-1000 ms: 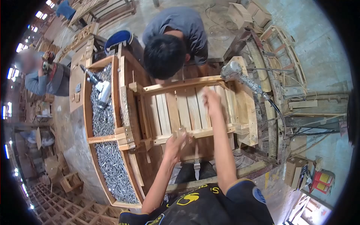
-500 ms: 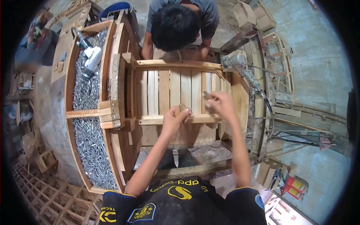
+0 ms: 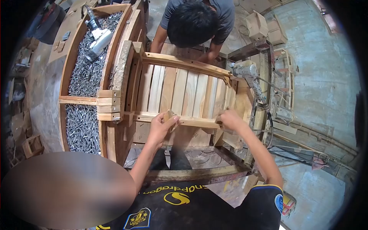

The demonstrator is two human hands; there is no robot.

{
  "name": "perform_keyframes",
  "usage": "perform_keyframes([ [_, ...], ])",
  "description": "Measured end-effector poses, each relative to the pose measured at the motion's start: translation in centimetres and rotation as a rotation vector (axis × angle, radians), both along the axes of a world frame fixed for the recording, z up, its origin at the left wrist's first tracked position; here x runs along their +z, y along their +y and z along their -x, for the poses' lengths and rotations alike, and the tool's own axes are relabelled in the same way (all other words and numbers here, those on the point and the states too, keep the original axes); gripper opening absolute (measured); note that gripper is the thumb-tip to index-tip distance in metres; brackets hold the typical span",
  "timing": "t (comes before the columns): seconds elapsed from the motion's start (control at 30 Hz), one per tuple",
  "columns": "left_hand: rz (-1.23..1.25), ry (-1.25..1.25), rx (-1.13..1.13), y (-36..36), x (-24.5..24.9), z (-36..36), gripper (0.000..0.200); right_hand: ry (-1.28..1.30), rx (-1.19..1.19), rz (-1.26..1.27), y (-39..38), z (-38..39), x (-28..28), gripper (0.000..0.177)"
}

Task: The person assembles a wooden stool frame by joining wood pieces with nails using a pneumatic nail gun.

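A slatted wooden frame (image 3: 191,123) lies across the work stand, its light slats running between two long rails. My left hand (image 3: 158,129) pinches a small wooden block (image 3: 169,115) between thumb and fingers, just over the near rail. At the right end of that rail, my right hand (image 3: 230,119) is closed with its fingers curled down at the corner. Whatever is in those fingers is hidden. Near the far right corner of the frame rests a nail gun (image 3: 245,69), apart from both hands.
To the left, a long wooden bin (image 3: 78,100) holds many metal screws or nails (image 3: 81,130), with a second air tool (image 3: 100,41) lying on them. A co-worker (image 3: 193,25) leans over the far rail, arms down behind it. Several cardboard boxes (image 3: 257,25) stand behind.
My right hand has moved down from above the slats to the near rail's right corner. My left hand has shifted left with the block. The whole view has tilted.
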State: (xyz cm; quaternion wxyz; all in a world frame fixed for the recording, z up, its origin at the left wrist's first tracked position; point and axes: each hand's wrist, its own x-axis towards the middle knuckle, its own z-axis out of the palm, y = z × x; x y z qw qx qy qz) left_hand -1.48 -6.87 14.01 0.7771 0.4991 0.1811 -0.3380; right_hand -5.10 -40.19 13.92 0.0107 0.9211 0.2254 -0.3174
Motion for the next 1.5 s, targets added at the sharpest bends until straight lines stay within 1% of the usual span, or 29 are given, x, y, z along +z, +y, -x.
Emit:
perform_keyframes([
  [0.1, -0.065, -0.023, -0.013, 0.3, 0.6, 0.1, 0.016, -0.006, -0.038, 0.063, 1.3, 0.4, 1.1, 0.013],
  [0.13, -0.02, -0.036, -0.009, 0.2, -0.4, 0.4, 0.016, -0.009, -0.058, 0.098, 1.3, 0.4, 1.7, 0.013],
  [0.17, 0.036, -0.016, 0.02, 0.0, -0.1, 0.3, 0.016, 0.064, -0.082, 0.147, 1.3, -0.1, 2.0, 0.013],
  [0.23, 0.044, -0.027, 0.055, -0.3, 0.8, 0.2, 0.017, 0.205, -0.103, 0.206, 2.5, -2.2, 1.5, 0.015],
  [0.27, 0.054, -0.029, 0.071, -0.2, 1.1, 0.1, 0.016, 0.23, -0.174, 0.075, 2.2, -2.7, 1.5, 0.016],
  [0.3, 0.062, -0.023, 0.089, -0.2, 1.3, 0.1, 0.015, 0.226, -0.151, 0.069, 1.6, -2.8, 0.9, 0.018],
  [0.37, 0.1, -0.022, 0.138, 0.3, 1.7, 0.2, 0.016, 0.228, -0.095, 0.061, 0.9, -3.2, -0.7, 0.032],
  [0.4, 0.101, -0.015, 0.146, 0.6, 1.7, 0.2, 0.017, 0.31, -0.141, 0.195, 2.3, -4.1, 0.8, 0.032],
  [0.5, 0.121, 0.018, 0.192, 0.3, 1.0, 0.1, 0.017, -0.013, -0.496, -0.344, 1.7, -4.3, 0.1, 0.029],
  [0.53, 0.122, 0.014, 0.21, 0.0, 0.6, 0.0, 0.017, 0.059, -0.687, -0.5, 3.6, -4.7, 1.2, 0.029],
  [0.6, 0.15, 0.028, 0.23, -0.7, 1.0, -0.5, 0.017, 0.192, -1.102, -0.806, 10.6, -4.7, 6.6, 0.029],
  [0.63, 0.16, 0.027, 0.238, -0.9, 1.1, -0.9, 0.018, 0.301, -1.104, -0.833, 13.2, -4.4, 8.0, 0.034],
  [0.67, 0.172, 0.024, 0.242, -1.1, 1.2, -1.4, 0.018, 0.286, -1.016, -0.934, 14.8, -3.7, 7.0, 0.035],
  [0.7, 0.185, 0.02, 0.248, -1.3, 1.2, -1.9, 0.018, 0.104, -0.888, -0.932, 15.9, -3.4, 5.4, 0.038],
  [0.73, 0.174, 0.033, 0.273, -1.1, 1.1, -2.5, 0.019, 0.109, -1.022, -0.885, 17.5, -3.9, 6.7, 0.039],
  [0.83, 0.079, -0.029, 0.029, 0.9, -0.3, -3.9, 0.018, -0.06, -0.934, -0.956, 18.4, -4.8, 3.9, 0.036],
  [0.87, 0.044, -0.028, 0.028, 1.0, -0.1, -4.0, 0.017, -0.176, -0.878, -0.926, 18.9, -5.1, 3.0, 0.032],
  [0.9, 0.047, -0.043, 0.111, 0.8, -0.6, -4.0, 0.018, -0.117, -0.957, -1.014, 19.3, -5.6, 1.9, 0.029],
  [0.97, -0.152, -0.229, 0.183, 1.2, -1.1, -4.4, 0.018, 0.009, -1.116, -1.172, 20.2, -7.0, 0.0, 0.025],
  [1.03, -0.554, -0.414, 0.194, 2.2, 0.6, -3.3, 0.019, 0.041, -1.332, -1.117, 21.5, -10.0, 0.2, 0.02],
  [1.07, -0.535, -0.353, 0.288, 2.4, 0.0, -1.8, 0.016, 0.053, -1.44, -1.075, 21.8, -11.9, 0.4, 0.019],
  [1.13, -0.409, -0.069, 0.335, 3.0, 3.0, 1.0, 0.014, 0.073, -1.539, -1.24, 23.6, -15.5, -1.6, 0.02],
  [1.17, -0.289, -0.012, 0.366, 3.3, 3.3, 2.5, 0.014, 0.091, -1.592, -1.321, 24.7, -17.1, -2.9, 0.021],
  [1.2, -0.173, 0.046, 0.396, 3.6, 3.4, 3.7, 0.014, 0.039, -1.621, -1.303, 25.7, -18.8, -3.9, 0.022],
  [1.27, -0.154, 0.125, 0.323, 4.9, 3.3, 4.9, 0.013, -0.058, -1.682, -1.269, 27.8, -21.1, -5.4, 0.025],
  [1.3, -0.143, 0.158, 0.289, 5.6, 3.1, 5.1, 0.013, -0.079, -1.696, -1.236, 28.4, -21.3, -5.5, 0.027],
  [1.37, -0.159, 0.131, 0.299, 6.2, 2.7, 5.0, 0.014, -0.125, -1.721, -1.167, 29.3, -21.5, -5.8, 0.03],
  [1.4, -0.173, 0.12, 0.298, 6.5, 2.7, 4.7, 0.014, -0.131, -1.789, -1.179, 29.6, -21.5, -6.1, 0.031],
  [1.5, -0.176, 0.105, 0.334, 6.6, 3.0, 3.8, 0.015, -0.192, -1.785, -1.173, 29.9, -21.6, -7.3, 0.032],
])
